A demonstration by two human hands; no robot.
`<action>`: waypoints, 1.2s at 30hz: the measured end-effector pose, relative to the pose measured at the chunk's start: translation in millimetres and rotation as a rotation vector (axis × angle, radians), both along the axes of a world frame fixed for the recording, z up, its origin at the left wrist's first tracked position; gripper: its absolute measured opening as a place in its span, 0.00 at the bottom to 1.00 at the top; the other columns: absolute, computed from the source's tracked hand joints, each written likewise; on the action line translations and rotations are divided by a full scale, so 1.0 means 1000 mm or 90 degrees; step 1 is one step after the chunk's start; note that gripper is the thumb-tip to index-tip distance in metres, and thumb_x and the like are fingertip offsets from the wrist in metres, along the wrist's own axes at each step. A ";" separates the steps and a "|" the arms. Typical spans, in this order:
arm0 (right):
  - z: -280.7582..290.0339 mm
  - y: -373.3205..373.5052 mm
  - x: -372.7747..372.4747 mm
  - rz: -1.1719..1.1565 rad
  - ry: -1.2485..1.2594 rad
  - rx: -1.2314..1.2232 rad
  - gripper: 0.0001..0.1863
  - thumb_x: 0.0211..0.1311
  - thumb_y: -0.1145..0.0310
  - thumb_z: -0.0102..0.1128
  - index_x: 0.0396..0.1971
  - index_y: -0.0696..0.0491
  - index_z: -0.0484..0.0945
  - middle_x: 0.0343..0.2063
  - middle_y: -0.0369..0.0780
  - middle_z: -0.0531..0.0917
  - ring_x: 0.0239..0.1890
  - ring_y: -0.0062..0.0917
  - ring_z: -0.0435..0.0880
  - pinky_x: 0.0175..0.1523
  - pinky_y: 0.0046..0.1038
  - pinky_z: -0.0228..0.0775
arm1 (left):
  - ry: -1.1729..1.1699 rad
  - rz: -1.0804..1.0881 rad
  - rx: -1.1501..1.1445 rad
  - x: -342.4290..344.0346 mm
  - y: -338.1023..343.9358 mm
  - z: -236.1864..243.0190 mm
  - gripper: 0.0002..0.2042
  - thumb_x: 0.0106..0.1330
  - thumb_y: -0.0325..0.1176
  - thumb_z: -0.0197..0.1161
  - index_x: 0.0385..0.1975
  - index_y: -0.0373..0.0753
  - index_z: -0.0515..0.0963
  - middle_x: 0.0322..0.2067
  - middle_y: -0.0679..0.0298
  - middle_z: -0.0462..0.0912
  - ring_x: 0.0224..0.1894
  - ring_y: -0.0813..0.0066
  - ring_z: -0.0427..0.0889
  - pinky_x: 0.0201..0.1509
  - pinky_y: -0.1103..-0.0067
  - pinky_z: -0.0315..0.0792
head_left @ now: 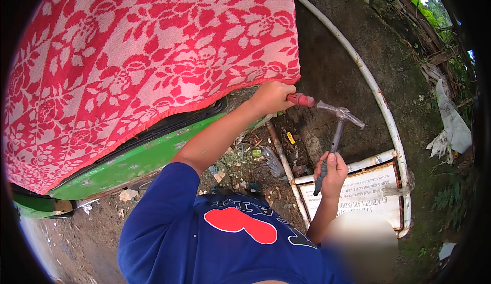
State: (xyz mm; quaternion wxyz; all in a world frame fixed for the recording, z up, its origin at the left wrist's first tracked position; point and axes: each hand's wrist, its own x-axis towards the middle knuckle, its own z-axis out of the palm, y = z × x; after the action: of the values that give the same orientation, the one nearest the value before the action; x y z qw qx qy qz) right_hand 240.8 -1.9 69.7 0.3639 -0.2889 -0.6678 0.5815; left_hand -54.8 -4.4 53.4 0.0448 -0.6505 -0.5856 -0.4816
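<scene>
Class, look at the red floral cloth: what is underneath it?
Under the red floral cloth, a black strip and a scuffed green panel show along its lower edge; whatever else it covers is hidden from view.

The hammer (337, 134) is held in the right hand (333, 167); its head is positioned just right of the handle (302, 100) gripped in the left hand (272, 99). The left hand is located at the near right corner of the cloth (153, 54). The panel (146, 155) is situated below the cloth's edge. The signboard (376, 189) is enclosed by the pipe frame (377, 94), behind the right hand.
</scene>
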 end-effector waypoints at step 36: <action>-0.076 -0.069 0.011 -0.006 0.064 -0.217 0.17 0.71 0.59 0.51 0.32 0.59 0.73 0.16 0.38 0.74 0.17 0.19 0.72 0.22 0.21 0.66 | -0.138 0.094 0.199 -0.004 -0.134 -0.123 0.17 0.67 0.45 0.60 0.30 0.35 0.73 0.32 0.58 0.74 0.33 0.62 0.73 0.35 0.78 0.67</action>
State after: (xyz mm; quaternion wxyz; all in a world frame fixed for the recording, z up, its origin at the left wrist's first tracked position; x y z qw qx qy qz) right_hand 251.6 -70.7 -6.5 0.3457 -0.3198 -0.5392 0.6982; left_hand -59.0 -137.9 -69.5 0.1169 -0.5352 -0.5513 -0.6293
